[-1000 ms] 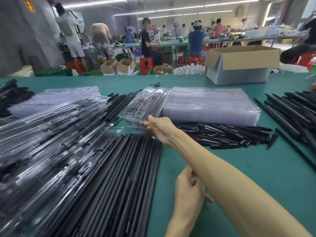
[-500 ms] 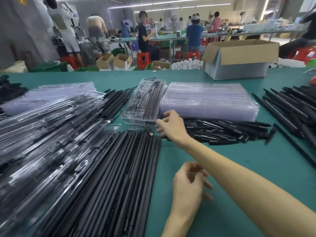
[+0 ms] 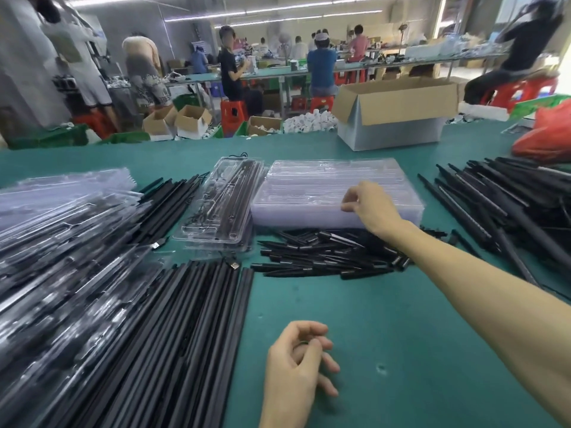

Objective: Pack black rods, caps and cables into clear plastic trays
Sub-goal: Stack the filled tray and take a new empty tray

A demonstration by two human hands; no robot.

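1. Two hands: right hand [image 3: 375,208] stretched out to 12 o'clock from left hand [image 3: 296,359], on the stack of empty clear trays [image 3: 309,193]. Thumb against its near face, fingers curled over the top rim, pinching that rim.
2. Left hand low on the green table [image 3: 401,335], fingers loosely curled, thumb to forefinger. Dark speck between them, too small to name; holding or not, impossible to tell.
3. One empty stack. Just left of it, at 11 o'clock, a short pile of filled trays [image 3: 219,205] with rods and cable inside; number unclear.
4. Too many to count: short black caps [image 3: 324,254] heaped against the empty stack's near side, below the right wrist; long black rods [image 3: 185,335] in a flat bed at 9 o'clock; packed trays [image 3: 61,257] sloping at 10 o'clock; tapered rods [image 3: 509,211] at 2 o'clock.
5. One loose cable plug [image 3: 234,265] at the long rods' far end, just beside the filled trays.
6. Open room: bare green from 12 to 4 o'clock of the left hand, bounded by the rod bed's right edge and the caps heap, crossed above by the right forearm.
7. Far edge: one open cardboard box [image 3: 395,112] at 1 o'clock, one red bag [image 3: 550,134] at 2 o'clock, both well apart from the hands. Beyond, people [image 3: 321,66] at benches.
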